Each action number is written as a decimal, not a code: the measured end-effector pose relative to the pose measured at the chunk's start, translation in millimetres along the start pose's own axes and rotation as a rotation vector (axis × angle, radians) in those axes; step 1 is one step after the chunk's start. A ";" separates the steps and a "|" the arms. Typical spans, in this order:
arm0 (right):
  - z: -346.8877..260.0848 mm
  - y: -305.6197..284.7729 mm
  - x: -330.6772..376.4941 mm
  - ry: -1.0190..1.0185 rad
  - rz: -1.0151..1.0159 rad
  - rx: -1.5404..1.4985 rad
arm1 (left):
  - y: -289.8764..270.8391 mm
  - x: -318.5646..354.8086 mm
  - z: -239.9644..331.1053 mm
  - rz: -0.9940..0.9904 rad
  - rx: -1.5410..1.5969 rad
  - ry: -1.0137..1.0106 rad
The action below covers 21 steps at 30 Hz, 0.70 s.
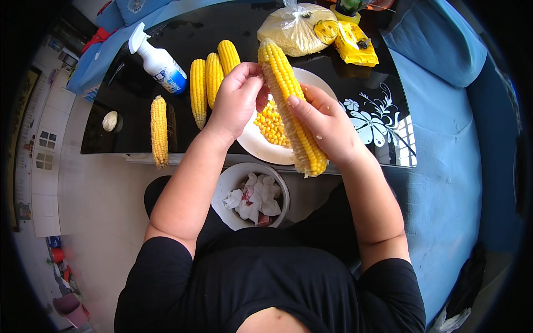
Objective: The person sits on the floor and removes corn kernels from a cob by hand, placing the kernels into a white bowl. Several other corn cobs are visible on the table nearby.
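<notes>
Both hands on one corn cob (288, 105) above white plate (261, 145) | right hand (327, 125) wrapped around it, left hand (237, 100) pinching kernels | risk — kernels (272, 125) jumping past plate rim onto black table (139, 89) or into bin (252, 194) | cob slipping if grip loosens

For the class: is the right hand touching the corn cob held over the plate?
Touching. The head view shows the right hand wrapped around the corn cob.

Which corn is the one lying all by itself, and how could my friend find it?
Start at the black glass table and find the white spray bottle near its far left side. Just below it, by the table's near edge, lies a lone corn cob. Unlike the three cobs huddled beside the left hand, it has no neighbour touching it.
</notes>
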State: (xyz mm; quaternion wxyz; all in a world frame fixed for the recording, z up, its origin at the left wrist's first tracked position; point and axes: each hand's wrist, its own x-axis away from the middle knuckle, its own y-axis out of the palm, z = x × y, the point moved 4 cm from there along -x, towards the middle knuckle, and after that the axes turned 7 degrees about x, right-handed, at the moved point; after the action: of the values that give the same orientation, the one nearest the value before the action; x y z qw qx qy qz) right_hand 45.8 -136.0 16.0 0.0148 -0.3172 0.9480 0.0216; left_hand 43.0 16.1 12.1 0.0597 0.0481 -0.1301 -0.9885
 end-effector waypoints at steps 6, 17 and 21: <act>0.4 -9.1 -3.4 0.088 0.103 -0.355 | 0.2 1.6 -7.6 -0.099 -0.271 0.096; 16.6 -35.6 -18.8 -0.105 0.377 -0.479 | 26.0 34.3 -10.5 -0.187 -0.406 0.313; 18.8 -38.7 -20.9 -0.100 0.511 -0.506 | 35.4 43.0 -15.0 -0.230 -0.409 0.362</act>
State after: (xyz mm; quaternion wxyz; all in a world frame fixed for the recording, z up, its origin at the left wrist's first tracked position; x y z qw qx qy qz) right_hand 86.1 -153.4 -3.1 -0.0238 -0.0620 0.9594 0.2739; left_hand 5.8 -27.2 3.5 -0.0220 0.2253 0.0908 -0.9698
